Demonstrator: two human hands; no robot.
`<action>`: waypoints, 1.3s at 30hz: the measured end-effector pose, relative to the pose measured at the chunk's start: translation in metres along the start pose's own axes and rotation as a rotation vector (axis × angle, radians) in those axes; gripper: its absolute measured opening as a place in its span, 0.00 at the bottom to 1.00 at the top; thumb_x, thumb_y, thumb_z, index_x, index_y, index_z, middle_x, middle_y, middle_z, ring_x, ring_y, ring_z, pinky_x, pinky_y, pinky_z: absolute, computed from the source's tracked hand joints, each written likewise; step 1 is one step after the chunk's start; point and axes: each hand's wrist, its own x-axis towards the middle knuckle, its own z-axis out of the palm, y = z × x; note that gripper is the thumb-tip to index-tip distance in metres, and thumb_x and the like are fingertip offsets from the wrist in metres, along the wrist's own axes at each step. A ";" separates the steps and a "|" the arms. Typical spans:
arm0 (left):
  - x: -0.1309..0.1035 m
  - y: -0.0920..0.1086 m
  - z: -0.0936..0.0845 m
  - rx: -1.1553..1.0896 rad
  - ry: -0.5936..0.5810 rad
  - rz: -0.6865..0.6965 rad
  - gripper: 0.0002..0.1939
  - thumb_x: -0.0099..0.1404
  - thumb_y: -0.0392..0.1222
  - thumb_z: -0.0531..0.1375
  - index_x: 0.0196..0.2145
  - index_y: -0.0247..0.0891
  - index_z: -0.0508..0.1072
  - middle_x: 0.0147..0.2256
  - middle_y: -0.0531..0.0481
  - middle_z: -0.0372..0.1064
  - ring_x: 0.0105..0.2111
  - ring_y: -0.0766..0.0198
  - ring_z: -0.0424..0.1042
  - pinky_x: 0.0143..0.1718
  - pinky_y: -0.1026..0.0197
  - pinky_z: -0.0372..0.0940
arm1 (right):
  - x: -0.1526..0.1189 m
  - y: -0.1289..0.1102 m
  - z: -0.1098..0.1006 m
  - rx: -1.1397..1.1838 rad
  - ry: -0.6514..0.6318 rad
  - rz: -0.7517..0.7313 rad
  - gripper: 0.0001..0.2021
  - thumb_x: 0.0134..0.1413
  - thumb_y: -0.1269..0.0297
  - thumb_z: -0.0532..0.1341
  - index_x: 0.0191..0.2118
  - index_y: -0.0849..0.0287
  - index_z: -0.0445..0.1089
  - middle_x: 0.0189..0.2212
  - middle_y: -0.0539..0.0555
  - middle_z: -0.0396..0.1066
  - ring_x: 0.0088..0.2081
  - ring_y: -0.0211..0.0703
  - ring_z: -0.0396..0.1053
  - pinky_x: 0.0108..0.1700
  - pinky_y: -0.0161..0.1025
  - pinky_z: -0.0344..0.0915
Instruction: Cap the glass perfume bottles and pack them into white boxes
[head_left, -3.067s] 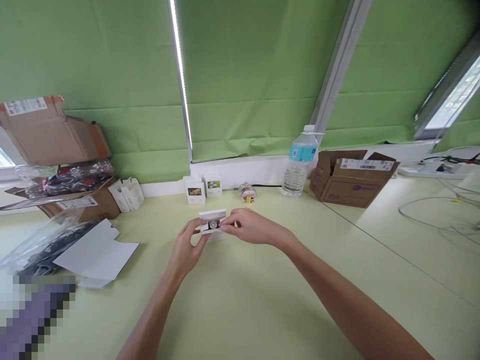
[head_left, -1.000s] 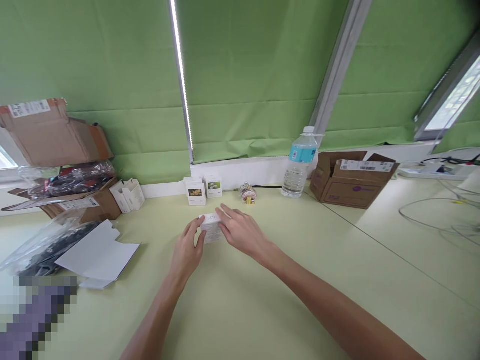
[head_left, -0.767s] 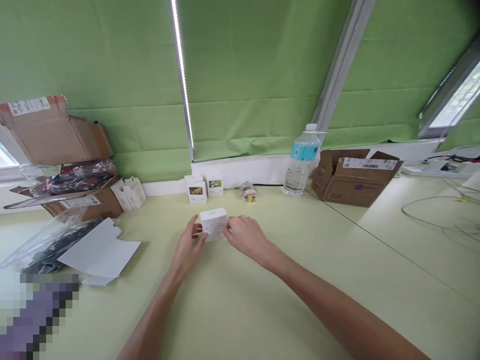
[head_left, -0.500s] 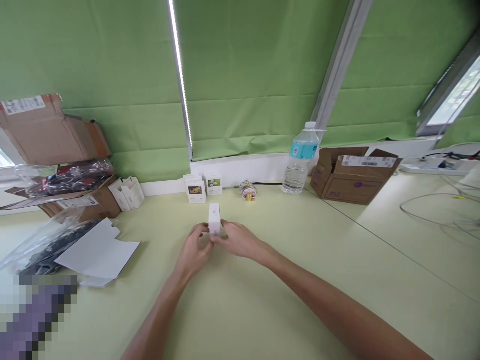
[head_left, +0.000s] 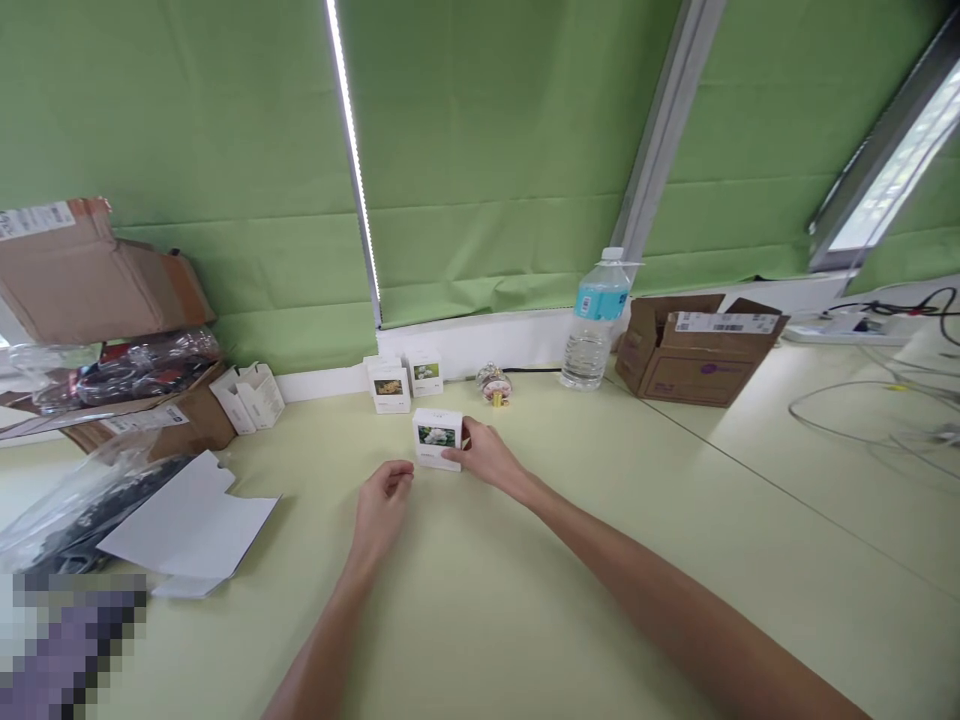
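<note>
A small white box (head_left: 426, 459) with a white-flower picture on its front stands upright on the table. My right hand (head_left: 489, 458) grips it from the right side, with the thumb across the front and the fingers behind. To the left of the box, slightly apart from it, is my left hand (head_left: 384, 500). Its fingers are curled in together, and I see nothing in them. Behind stand two similar white boxes: one with a yellow picture (head_left: 391, 389), the other with a green-and-white picture (head_left: 427, 374).
At the back are a round glass ornament with gold parts (head_left: 494, 383), a water bottle (head_left: 587, 345) and an open carton (head_left: 694, 365). Cables (head_left: 847, 415) lie on the right. On the left are stacked cartons (head_left: 112, 285), white boxes (head_left: 259, 395), plastic bags and white card (head_left: 191, 520).
The white box has turned from its narrow side to its picture face. My left hand has let go and moved slightly away, while my right hand keeps hold.
</note>
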 end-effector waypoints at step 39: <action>0.012 -0.004 0.000 0.004 0.009 -0.050 0.09 0.62 0.42 0.53 0.38 0.40 0.71 0.34 0.48 0.74 0.34 0.61 0.73 0.36 0.60 0.64 | 0.122 -0.012 0.086 0.042 -0.112 -0.115 0.26 0.47 0.62 0.65 0.54 0.58 0.66 0.49 0.57 0.70 0.48 0.46 0.66 0.49 0.38 0.62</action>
